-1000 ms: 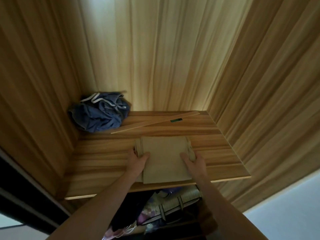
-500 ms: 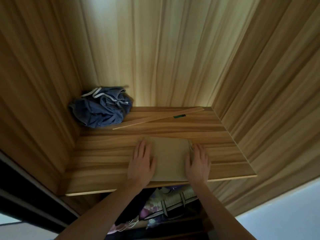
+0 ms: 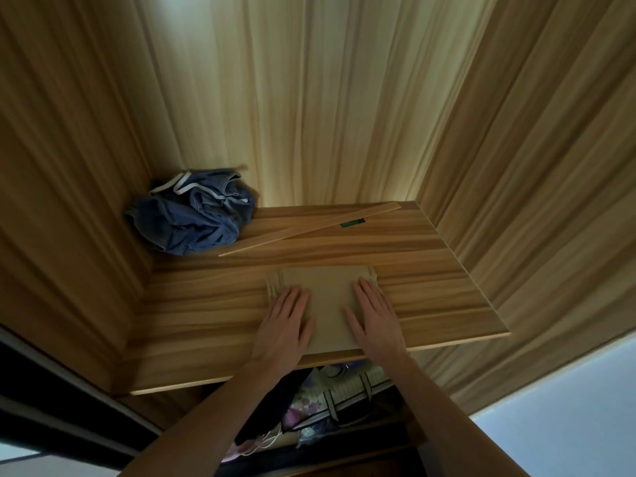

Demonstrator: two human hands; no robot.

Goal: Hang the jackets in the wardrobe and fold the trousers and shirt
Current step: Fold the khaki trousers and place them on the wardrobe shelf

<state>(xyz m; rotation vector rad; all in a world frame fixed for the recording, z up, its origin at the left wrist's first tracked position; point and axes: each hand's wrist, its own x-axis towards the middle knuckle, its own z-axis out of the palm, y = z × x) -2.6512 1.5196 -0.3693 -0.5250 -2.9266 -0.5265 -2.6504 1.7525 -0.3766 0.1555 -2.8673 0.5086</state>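
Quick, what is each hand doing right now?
Left hand: open, fingers straight, resting flat on the folded garment.
Right hand: open, fingers straight, resting flat on the same garment.

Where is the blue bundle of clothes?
In the head view, the blue bundle of clothes sits crumpled in the far left corner of the wardrobe shelf, by the left end of a loose wooden strip.

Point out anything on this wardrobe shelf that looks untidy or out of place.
Two things stand out. The blue garment is bunched up unfolded in the shelf's back left corner. A loose wooden strip lies diagonally across the shelf behind the folded tan garment, which sits flat and square under both hands.
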